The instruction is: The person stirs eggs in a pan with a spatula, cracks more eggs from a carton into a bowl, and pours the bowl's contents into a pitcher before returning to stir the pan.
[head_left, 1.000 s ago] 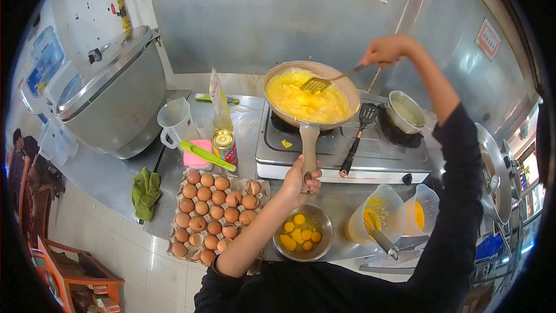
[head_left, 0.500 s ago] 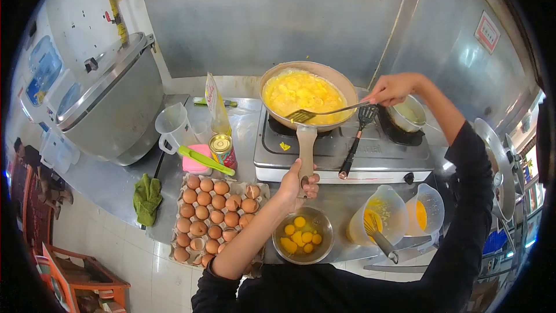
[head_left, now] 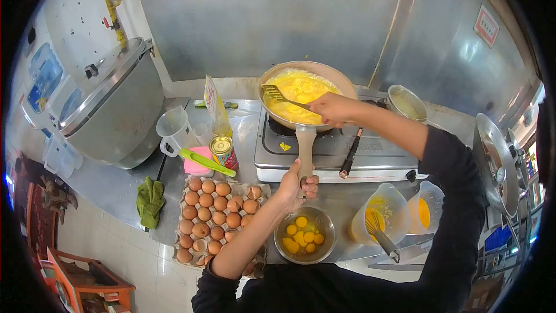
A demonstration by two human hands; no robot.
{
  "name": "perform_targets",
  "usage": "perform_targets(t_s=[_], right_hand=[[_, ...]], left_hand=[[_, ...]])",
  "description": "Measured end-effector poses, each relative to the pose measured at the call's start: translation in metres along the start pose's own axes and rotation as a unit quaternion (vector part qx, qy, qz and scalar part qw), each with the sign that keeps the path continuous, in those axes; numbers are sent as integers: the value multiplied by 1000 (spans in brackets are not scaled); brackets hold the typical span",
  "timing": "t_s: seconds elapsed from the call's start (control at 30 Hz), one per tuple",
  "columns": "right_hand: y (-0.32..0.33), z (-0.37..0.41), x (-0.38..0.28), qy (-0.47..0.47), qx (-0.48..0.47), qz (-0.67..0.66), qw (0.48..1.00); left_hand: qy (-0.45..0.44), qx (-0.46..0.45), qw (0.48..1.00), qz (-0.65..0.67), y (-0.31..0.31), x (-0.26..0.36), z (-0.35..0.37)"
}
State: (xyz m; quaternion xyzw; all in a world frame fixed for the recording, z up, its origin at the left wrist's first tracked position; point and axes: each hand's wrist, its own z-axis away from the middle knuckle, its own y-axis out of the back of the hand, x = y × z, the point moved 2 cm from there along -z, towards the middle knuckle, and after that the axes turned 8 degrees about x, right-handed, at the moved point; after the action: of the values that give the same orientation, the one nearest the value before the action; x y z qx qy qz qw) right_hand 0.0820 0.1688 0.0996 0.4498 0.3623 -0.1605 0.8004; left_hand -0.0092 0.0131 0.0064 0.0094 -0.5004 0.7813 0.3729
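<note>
Head view, looking down on a steel table [head_left: 110,181].

- Pan [head_left: 348,84] is set on the left burner of the stove [head_left: 341,152], toward the back edge of the table. It is filled with yellow, partly set egg [head_left: 301,88].
- Left hand [head_left: 298,184] is clenched round the end of the pan handle [head_left: 305,146], which points to the near edge.
- Right hand [head_left: 330,109] is closed on the shaft of a slotted spatula [head_left: 272,91], over the near rim of the pan. The blade is seen at the pan's left side, on or just above the egg; contact cannot be told.
- A black spatula [head_left: 351,153] is laid on the stove, right of the handle. A small pot [head_left: 405,103] is seen on the right burner.
- At the near edge: a bowl [head_left: 332,227] of raw yolks just below the left hand, brown eggs [head_left: 220,203] in a tray to its left, a jug [head_left: 379,215] with a whisk to its right. A can [head_left: 223,150] stands left of the stove.

Step judged in hand: the egg is being stirred and scraped in from the pan's left wall, with the pan steadied by its handle.

Next move, as judged: the blade would have to be drawn across the pan floor, with the handle gripped firmly so that the pan is not pushed off the burner.
</note>
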Motion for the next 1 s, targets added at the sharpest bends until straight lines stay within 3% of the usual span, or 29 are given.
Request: perform_targets(t_s=[0.07, 0.1, 0.17, 0.2, 0.3, 0.37, 0.43, 0.5, 0.6, 0.67, 0.8, 1.0], right_hand=[[-13, -42, 6, 177, 30, 284, 942], [-16, -51, -1, 177, 30, 283, 942], [-19, -64, -14, 161, -11, 512, 843], [-12, -67, -17, 161, -10, 512, 843], [20, -72, -11, 31, 24, 226, 973], [48, -74, -2, -57, 48, 18, 997], [92, -86, 19, 111, -6, 166, 980], [111, -28, -4, -5, 6, 77, 997], [138, 40, -24, -14, -21, 89, 996], [149, 62, -24, -23, -54, 175, 983], [147, 70, -12, -40, -140, 208, 967], [99, 44, 17, -18, -200, 86, 976]], left_hand=[[2, -1, 1000, 2, 2, 0, -2], [-2, -2, 1000, 5, 2, 0, -2], [-5, -2, 1000, 6, 3, -1, -3], [-15, -5, 1000, 5, 3, -1, -3], [-30, -13, 999, 5, 4, -1, -5], [-35, -18, 999, 5, 4, -4, -4], [-34, -14, 999, 19, 3, -2, -3], [-36, -12, 999, 15, 0, -1, 0], [-33, -7, 999, 13, -1, -1, 0], [-29, -3, 999, 13, 2, -1, -2], [-24, -11, 1000, 0, 3, -1, -3], [-20, -1, 1000, -16, 0, 1, -1]])
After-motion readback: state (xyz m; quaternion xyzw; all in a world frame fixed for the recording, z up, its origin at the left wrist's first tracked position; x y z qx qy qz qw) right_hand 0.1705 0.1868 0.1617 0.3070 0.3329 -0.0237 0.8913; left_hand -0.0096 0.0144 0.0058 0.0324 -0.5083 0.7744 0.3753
